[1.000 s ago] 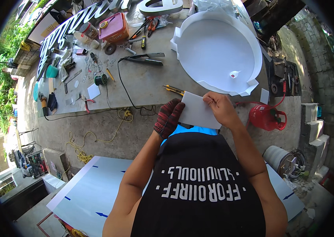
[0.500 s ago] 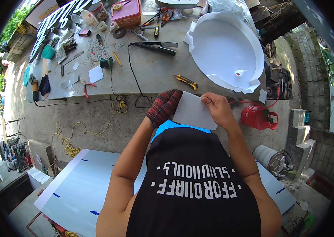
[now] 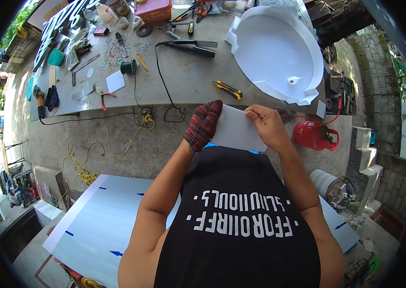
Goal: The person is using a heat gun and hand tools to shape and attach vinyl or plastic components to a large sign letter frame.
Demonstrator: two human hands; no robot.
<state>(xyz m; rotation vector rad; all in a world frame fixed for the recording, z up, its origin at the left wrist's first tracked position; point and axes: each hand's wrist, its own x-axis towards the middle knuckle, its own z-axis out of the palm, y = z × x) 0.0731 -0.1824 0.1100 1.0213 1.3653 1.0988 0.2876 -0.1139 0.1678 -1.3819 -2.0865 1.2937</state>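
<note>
In front of my chest I hold a flat white sheet piece (image 3: 239, 128) at the table's near edge. My left hand (image 3: 204, 126), in a red and black knit glove, grips its left side. My bare right hand (image 3: 266, 126) pinches its upper right edge between thumb and fingers. Just beyond the sheet, a yellow and black utility knife (image 3: 228, 90) lies on the table. Right of the knife sits a large white round tray-like form (image 3: 275, 57) with a raised rim and a small white bottle (image 3: 294, 80) inside.
A black flat iron (image 3: 191, 48) with a trailing cord rests on the metal table (image 3: 164, 89). Red-handled pliers (image 3: 104, 100) and a wire spool (image 3: 128, 67) lie leftward. A red gas cylinder (image 3: 314, 134) stands at right. Yellow cord (image 3: 85, 175) coils on the floor. Behind me is a large pale panel (image 3: 102, 216).
My view has shifted slightly, so the table and its things sit a little higher in the picture. Both hands keep their hold on the white sheet piece.
</note>
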